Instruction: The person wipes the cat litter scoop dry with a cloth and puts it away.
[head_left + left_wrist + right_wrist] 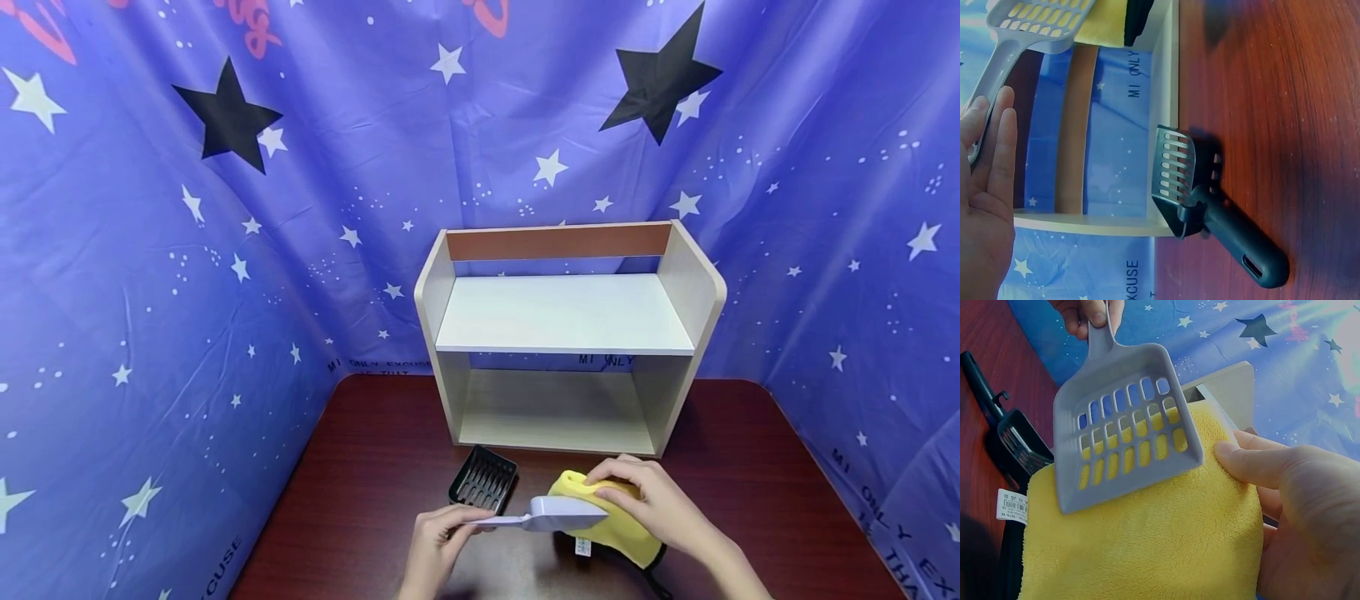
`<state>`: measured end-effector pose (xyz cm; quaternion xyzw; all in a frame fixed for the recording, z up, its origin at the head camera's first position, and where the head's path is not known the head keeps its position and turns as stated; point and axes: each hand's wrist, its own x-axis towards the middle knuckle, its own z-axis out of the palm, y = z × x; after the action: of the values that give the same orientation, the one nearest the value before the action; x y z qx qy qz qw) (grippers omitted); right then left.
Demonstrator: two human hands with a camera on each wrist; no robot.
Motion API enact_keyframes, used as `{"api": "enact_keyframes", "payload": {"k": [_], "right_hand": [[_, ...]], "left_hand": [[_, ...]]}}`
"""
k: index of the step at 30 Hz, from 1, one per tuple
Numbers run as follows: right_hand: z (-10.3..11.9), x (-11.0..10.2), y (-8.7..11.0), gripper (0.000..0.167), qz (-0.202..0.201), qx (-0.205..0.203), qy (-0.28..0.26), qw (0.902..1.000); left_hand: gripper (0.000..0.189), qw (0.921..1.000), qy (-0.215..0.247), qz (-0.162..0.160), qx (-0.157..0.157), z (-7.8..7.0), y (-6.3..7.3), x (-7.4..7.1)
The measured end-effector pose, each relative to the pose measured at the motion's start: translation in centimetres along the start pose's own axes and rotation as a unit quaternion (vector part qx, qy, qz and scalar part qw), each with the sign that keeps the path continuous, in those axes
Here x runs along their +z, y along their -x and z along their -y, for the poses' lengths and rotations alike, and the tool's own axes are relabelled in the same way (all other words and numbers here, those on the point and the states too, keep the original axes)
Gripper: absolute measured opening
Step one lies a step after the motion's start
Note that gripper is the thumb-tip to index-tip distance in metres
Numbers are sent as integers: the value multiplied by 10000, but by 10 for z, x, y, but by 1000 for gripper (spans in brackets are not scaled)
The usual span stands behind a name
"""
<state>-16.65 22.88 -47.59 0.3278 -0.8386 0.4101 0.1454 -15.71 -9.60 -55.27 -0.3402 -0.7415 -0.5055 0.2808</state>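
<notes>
In the head view my left hand (pixel 438 542) grips the handle of a grey slotted litter scoop (pixel 558 513), held level above the table. A yellow cloth (pixel 618 529) with a black edge and a white tag hangs from my right hand (pixel 660 504), pinched between thumb and fingers. The right wrist view shows the grey scoop's slotted head (pixel 1125 425) overlapping the plush face of the cloth (pixel 1166 544). A black litter scoop (pixel 1175 175) lies on the table near the left hand, its handle partly hidden by that hand in the head view.
A two-tier shelf unit (pixel 562 346) of pale wood stands at the back of the dark red table (pixel 360 475), just behind the black scoop. A blue starry curtain (pixel 337 167) surrounds the table at the back and sides.
</notes>
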Motion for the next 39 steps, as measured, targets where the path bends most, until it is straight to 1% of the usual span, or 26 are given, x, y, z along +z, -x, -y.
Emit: {"api": "enact_keyframes", "payload": {"k": [3, 8, 13, 19, 20, 25, 27, 28, 31, 32, 34, 39], "right_hand": [[-1, -2, 2, 24, -30, 15, 9, 10000], [-2, -4, 4, 27, -129, -130, 37, 9998], [-2, -5, 6, 27, -144, -121, 26, 9998], [-4, -6, 7, 28, -156, -97, 65, 9998], [-4, -6, 7, 28, -162, -93, 69, 9998], [-4, -8, 8, 28, -183, -74, 96, 9998], [-4, -9, 8, 28, -187, -68, 84, 9998], [-4, -9, 8, 28, -183, -55, 81, 9998], [-5, -10, 10, 27, -184, -29, 71, 9998], [-5, -10, 10, 27, -185, -23, 66, 9998], [-6, -11, 11, 28, -208, -25, 86, 9997], [-8, -14, 12, 30, -315, -71, 176, 9993]], "left_hand": [[30, 10000, -28, -11, -8, 1, 0, -3], [33, 10000, -17, -48, -43, 3, 1, -7], [29, 9999, 24, -85, -126, 2, 1, -9], [25, 9995, -57, -104, -280, 0, 1, -12], [25, 9996, -48, -111, -264, 0, 0, -13], [27, 9994, 46, -142, -299, 1, 1, -14], [27, 9994, 71, -141, -311, -4, -2, -16], [26, 9993, 93, -134, -327, -3, -2, -16], [24, 9985, 243, -95, -485, -4, -2, -18], [23, 9983, 290, -91, -506, -4, -2, -18], [23, 9978, 377, -74, -531, 2, 2, -18], [24, 9976, 459, -66, -508, 5, 3, -19]]}}
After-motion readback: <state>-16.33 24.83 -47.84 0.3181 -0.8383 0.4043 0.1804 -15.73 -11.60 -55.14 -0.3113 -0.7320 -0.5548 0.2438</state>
